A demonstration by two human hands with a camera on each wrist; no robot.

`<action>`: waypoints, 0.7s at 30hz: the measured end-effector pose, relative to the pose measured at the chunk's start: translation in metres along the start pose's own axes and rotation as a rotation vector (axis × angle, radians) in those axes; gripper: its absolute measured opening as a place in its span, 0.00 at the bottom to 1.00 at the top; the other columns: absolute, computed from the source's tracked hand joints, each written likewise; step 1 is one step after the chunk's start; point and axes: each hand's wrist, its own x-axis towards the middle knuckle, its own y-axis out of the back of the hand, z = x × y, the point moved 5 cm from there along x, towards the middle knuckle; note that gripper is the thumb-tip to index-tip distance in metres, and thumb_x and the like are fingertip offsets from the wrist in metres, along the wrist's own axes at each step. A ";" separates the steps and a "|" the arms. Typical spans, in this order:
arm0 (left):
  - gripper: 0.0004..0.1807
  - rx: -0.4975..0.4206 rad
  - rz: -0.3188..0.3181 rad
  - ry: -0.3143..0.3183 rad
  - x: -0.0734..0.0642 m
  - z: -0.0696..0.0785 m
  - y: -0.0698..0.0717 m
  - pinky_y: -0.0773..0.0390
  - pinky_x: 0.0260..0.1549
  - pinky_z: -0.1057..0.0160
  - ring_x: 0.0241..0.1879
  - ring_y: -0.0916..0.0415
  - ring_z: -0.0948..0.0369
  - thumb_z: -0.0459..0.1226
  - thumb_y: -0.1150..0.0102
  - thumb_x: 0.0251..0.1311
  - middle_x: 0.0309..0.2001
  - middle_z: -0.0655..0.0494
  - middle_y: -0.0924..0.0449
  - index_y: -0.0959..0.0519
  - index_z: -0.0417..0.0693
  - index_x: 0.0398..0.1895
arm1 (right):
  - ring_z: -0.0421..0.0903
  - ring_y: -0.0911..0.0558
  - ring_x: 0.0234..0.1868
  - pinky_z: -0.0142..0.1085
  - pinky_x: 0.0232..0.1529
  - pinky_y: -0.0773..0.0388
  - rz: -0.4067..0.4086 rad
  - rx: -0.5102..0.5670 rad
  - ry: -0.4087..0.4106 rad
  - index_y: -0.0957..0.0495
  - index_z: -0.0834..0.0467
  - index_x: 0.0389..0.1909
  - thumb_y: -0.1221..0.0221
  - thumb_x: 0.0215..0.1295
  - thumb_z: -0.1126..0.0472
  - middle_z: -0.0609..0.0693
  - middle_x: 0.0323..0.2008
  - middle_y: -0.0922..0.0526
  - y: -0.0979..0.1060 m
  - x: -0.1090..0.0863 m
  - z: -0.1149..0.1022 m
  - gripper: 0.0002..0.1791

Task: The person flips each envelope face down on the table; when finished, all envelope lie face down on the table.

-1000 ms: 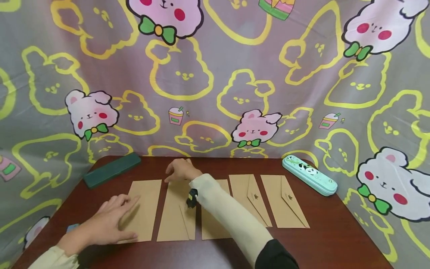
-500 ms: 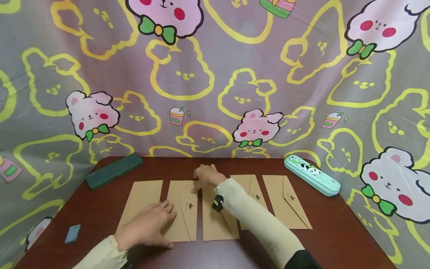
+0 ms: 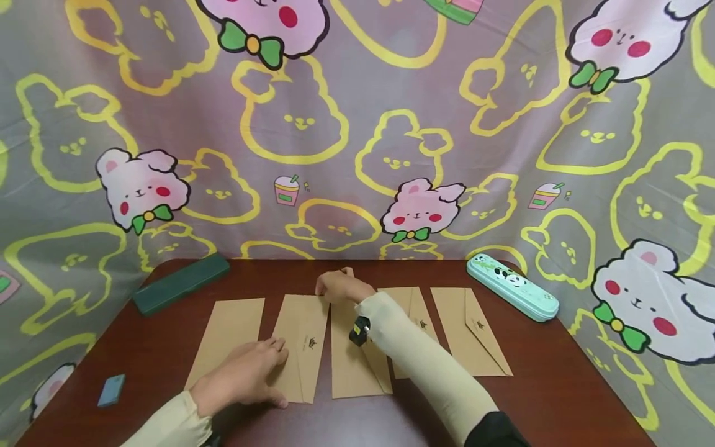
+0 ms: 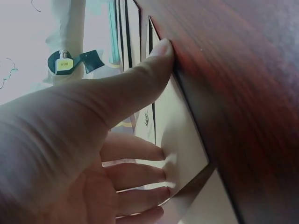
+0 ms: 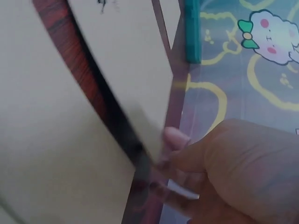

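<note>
A: Where does the left hand [image 3: 240,379] lie?

B: Flat, palm down, fingers straight and a little spread, on the near end of the second brown paper envelope from the left [image 3: 301,347]. In the left wrist view its fingertips [image 4: 161,170] press the paper, and the thumb lies out along the envelope's edge against the dark red wooden table [image 3: 558,397]. It grips nothing.

A: And the right hand [image 3: 342,287]?

B: It reaches across to the far end of the middle brown paper envelope [image 3: 349,360], fingers bent at the top edge. In the right wrist view a fingertip [image 5: 175,137] touches an envelope's corner at the table's far side. Whether it pinches the paper or only rests there, I cannot tell.

A: What lies around them?

B: Left of the left hand, touching its side, lies the plain first brown envelope [image 3: 226,338]. Right of the right forearm lie two more brown envelopes with flaps showing [image 3: 472,329], the nearer one partly under the cream sleeve [image 3: 424,366]. Beyond those, well right of the right hand, lies a mint green pencil tin with a panda print [image 3: 511,287]. Far left of the right hand lies a dark green long case [image 3: 181,282], and near the left forearm, off to its left, a small blue eraser [image 3: 111,390]
</note>
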 end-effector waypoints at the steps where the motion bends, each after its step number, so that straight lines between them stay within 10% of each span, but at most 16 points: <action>1: 0.51 -0.004 0.002 -0.001 0.000 0.000 0.000 0.28 0.64 0.38 0.69 0.30 0.35 0.60 0.20 0.39 0.69 0.30 0.28 0.21 0.33 0.62 | 0.37 0.18 0.47 0.48 0.68 0.43 0.016 0.015 0.027 0.15 0.47 0.44 0.44 0.69 0.69 0.38 0.45 0.13 0.001 -0.001 0.001 0.14; 12: 0.50 -0.078 0.031 -0.041 -0.002 0.002 -0.004 0.27 0.63 0.38 0.70 0.30 0.36 0.58 0.21 0.44 0.70 0.28 0.31 0.23 0.30 0.64 | 0.40 0.17 0.57 0.51 0.69 0.44 -0.005 0.200 0.239 0.12 0.45 0.49 0.54 0.58 0.82 0.40 0.50 0.12 0.000 -0.013 0.021 0.35; 21: 0.52 -0.058 0.051 -0.031 -0.002 0.000 -0.002 0.25 0.61 0.38 0.68 0.28 0.37 0.60 0.20 0.42 0.70 0.29 0.30 0.23 0.32 0.64 | 0.39 0.16 0.55 0.42 0.56 0.44 0.141 0.097 0.351 0.10 0.44 0.47 0.33 0.66 0.65 0.38 0.49 0.10 0.005 -0.018 0.021 0.14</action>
